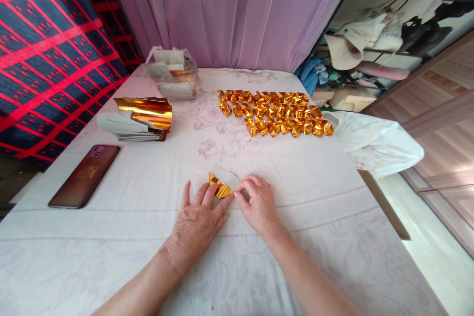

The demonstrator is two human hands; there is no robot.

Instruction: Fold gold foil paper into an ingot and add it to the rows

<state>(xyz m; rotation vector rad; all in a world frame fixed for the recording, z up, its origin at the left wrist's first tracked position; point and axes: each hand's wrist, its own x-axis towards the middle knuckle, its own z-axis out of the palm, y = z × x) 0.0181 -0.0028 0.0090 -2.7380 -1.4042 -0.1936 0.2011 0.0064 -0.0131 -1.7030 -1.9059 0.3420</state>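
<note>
A gold foil paper (222, 185), white on its back, lies partly folded on the white cloth-covered table (148, 197). My left hand (198, 219) lies flat on the table, its fingers pressing on the paper's left side. My right hand (257, 202) pinches the paper's right edge with its fingertips. Farther back, several folded gold foil pieces (276, 113) lie in rows. A stack of unfolded gold sheets (142, 118) sits at the left.
A dark phone (85, 175) lies near the table's left edge. A clear plastic bag (174, 76) of paper sits at the back. A white plastic bag (377, 143) hangs over the right edge. Purple curtain behind; shelves with clothes at right.
</note>
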